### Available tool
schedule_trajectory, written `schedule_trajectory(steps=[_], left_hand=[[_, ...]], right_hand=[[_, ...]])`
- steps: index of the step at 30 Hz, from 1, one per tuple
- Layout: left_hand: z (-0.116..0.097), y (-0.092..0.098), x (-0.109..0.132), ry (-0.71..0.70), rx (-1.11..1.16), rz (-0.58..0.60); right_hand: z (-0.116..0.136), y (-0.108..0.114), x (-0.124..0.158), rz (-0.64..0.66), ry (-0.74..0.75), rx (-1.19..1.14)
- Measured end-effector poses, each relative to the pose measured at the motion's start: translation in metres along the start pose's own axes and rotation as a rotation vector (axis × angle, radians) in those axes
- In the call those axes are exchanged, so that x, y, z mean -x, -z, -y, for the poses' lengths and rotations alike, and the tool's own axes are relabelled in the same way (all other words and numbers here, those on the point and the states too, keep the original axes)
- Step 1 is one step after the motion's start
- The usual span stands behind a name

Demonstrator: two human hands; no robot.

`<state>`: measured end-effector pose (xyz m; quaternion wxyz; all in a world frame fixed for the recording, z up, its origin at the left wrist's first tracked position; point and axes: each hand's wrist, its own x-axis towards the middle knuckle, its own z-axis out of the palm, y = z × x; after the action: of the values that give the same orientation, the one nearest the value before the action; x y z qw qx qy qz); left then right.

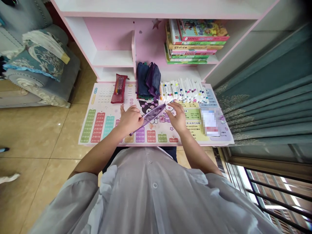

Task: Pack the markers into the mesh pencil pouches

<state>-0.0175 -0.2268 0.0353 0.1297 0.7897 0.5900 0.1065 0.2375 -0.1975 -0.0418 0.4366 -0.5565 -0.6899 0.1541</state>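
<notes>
Purple, see-through fabric slants between my hands: a slim mesh pouch [154, 114], held just over the pastel desk mat printed with times tables [104, 101], its far end tipped toward the markers. My left hand [131, 119] is closed on the pouch's near stretch, thumb and fingers gathered at its edge. My right hand [177, 117] is curled at the far end, thumb and forefinger apart around it; whether they pinch the fabric, I cannot tell. If only my left fingers bear it, a tug at that far end could twist the limp mesh or slide it out of my grip. Just beyond my right fingertips lies a packed row of white markers with coloured caps [180, 91]; a knuckle pushed forward could set some rolling. Close by, the dark blue and purple heap of folded mesh pouches [143, 79] could topple if bumped. Off to the left, the red mesh pouch holding pens [119, 89] looks safe.
</notes>
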Motion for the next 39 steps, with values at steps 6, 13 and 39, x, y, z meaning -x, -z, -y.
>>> schedule_trajectory(steps=[6, 13, 39], left_hand=[[-0.016, -0.016, 0.008, 0.108, 0.055, -0.174], [-0.018, -0.037, 0.023, 0.172, 0.114, -0.241], [-0.017, -0.044, 0.026, 0.335, 0.299, -0.162]], right_hand=[[0.057, -0.019, 0.024, 0.047, -0.153, -0.020], [0.069, -0.033, 0.030, 0.167, -0.244, 0.033], [0.054, -0.031, -0.001, 0.326, -0.046, 0.162]])
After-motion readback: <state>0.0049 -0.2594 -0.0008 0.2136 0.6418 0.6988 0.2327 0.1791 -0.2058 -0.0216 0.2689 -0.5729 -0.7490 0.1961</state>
